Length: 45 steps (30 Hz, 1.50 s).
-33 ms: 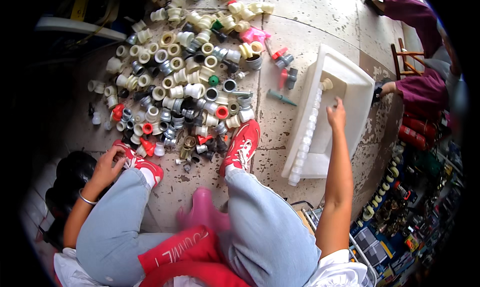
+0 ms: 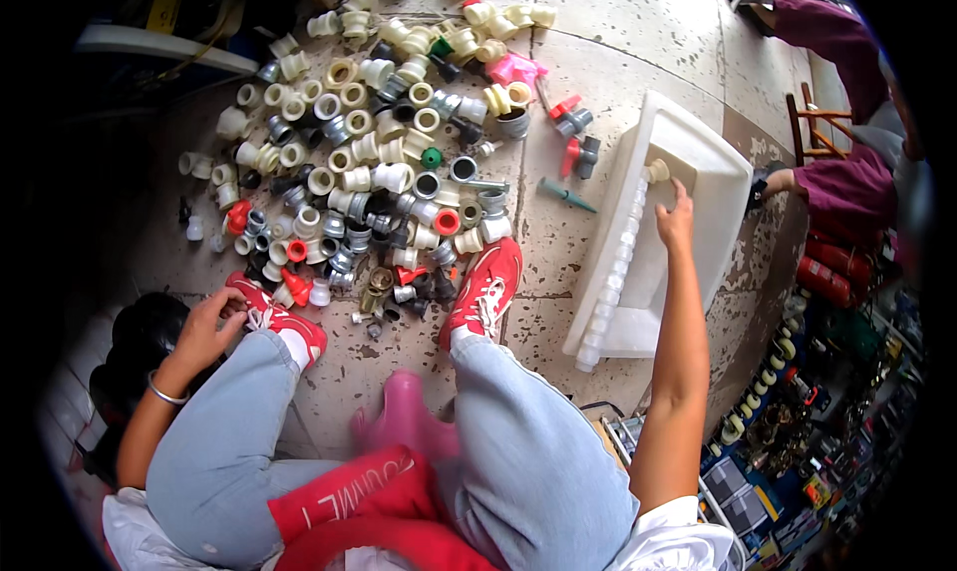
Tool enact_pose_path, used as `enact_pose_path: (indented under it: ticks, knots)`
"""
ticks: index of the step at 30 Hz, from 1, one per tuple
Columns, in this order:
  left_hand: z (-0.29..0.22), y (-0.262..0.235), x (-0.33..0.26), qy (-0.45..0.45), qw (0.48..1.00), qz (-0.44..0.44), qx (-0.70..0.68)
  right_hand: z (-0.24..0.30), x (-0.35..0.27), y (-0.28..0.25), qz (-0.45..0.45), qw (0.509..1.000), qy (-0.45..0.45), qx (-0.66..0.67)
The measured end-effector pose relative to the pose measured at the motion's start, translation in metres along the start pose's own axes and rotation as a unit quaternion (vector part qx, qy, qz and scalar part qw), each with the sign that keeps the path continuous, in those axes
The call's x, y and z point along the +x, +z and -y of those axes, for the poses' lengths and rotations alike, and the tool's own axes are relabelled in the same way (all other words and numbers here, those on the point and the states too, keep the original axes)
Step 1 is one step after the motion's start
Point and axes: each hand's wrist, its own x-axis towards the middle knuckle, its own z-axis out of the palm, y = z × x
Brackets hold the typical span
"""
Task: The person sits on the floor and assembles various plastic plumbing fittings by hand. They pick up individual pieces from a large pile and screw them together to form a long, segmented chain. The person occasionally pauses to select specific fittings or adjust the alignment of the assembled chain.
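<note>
My right hand [image 2: 677,218] hangs over the white plastic tub [image 2: 698,142] on the right, index finger stretched out and nothing held. Just left of its fingertips is a cream pipe fitting [image 2: 658,170], at the far end of a row of white fittings [image 2: 616,262] along the tub's left side. Whether the fingertip touches the cream fitting, I cannot tell. My left hand [image 2: 211,328] rests beside my left red shoe [image 2: 284,322], fingers loosely bent and apart, with nothing visible in them. Before my feet lies a large pile of pipe fittings [image 2: 361,177], cream, grey, black and red.
Red-handled grey valves [image 2: 578,157] and a teal pointed piece [image 2: 566,194] lie between pile and tub. A pink plastic piece [image 2: 516,70] is at the back. Another person's leg in maroon [image 2: 847,197] is beyond the tub. Assorted goods [image 2: 788,422] crowd the right.
The right hand has shifted slightly up toward the cream fitting, its index finger straighter. The left hand stays by the shoe. The whole view has shifted a little.
</note>
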Motion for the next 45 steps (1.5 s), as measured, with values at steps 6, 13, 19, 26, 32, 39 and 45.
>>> enact_pose_path:
  ticks: [6,13,19,26,32,39,45]
  knots:
    - [-0.085,-0.086,-0.027,-0.045,0.998,-0.038,0.003,-0.013,0.060,0.019,0.070,0.996,-0.019,-0.055]
    - [-0.170,-0.068,-0.113,0.029,0.996,-0.069,-0.050,0.095,-0.009,-0.026,-0.163,0.931,-0.001,0.326]
    - [-0.159,0.090,-0.042,-0.078,0.922,-0.058,-0.374,0.184,-0.142,0.021,0.249,0.830,0.155,0.474]
    - [-0.175,0.135,-0.033,0.020,0.953,0.097,-0.285,0.157,-0.118,0.094,0.038,0.867,0.287,0.406]
    - [-0.153,0.143,-0.018,-0.046,0.934,0.038,-0.353,0.117,-0.050,0.129,0.027,0.976,0.093,0.193]
    - [-0.147,0.152,-0.012,-0.039,0.934,0.035,-0.353,0.150,-0.024,0.119,0.088,0.953,0.060,0.283]
    - [-0.109,0.200,0.042,-0.084,0.961,0.005,-0.263,0.186,-0.090,0.074,0.196,0.901,0.134,0.362]
